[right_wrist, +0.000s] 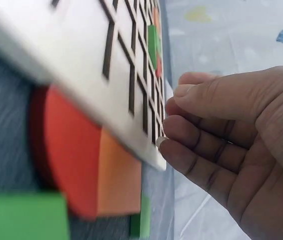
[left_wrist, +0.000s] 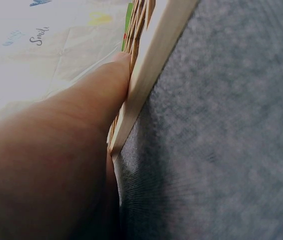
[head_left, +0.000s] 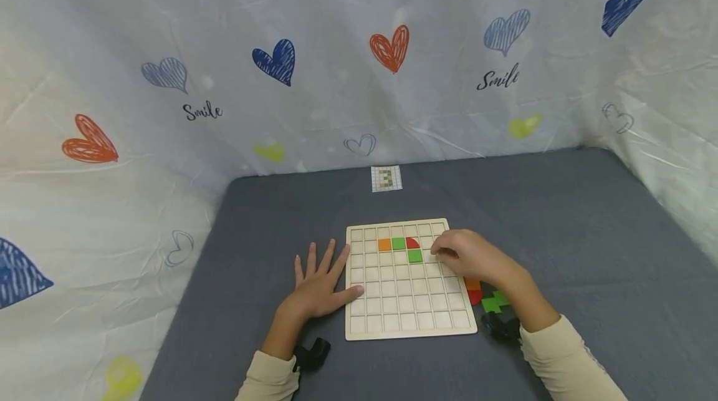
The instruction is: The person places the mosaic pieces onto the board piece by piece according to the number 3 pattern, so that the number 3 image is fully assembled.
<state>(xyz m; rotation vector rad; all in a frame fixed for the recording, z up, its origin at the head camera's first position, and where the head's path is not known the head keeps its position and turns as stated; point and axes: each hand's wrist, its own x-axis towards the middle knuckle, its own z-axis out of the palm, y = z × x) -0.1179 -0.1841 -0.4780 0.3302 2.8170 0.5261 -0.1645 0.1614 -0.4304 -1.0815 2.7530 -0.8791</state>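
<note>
A light wooden grid board point(head_left: 390, 305) lies on the dark grey cloth. An orange square point(head_left: 384, 244), a green square point(head_left: 398, 243) and a red rounded piece point(head_left: 412, 242) sit in one row, with a second green square point(head_left: 415, 256) below the red one. My left hand point(head_left: 320, 292) is spread at the board's left edge, its thumb over the border. Over the right side of the board is my right hand point(head_left: 473, 256), fingers loosely curled and thumb near the index finger. No piece shows between these fingers point(right_wrist: 181, 155) in the right wrist view.
Beside the board's right edge lie loose pieces: orange point(head_left: 473, 284), red point(head_left: 475, 297) and several green point(head_left: 491, 304), partly under the right forearm. A small printed card point(head_left: 386, 179) with a coloured grid lies at the back. A white curtain point(head_left: 314, 114) with hearts hangs behind.
</note>
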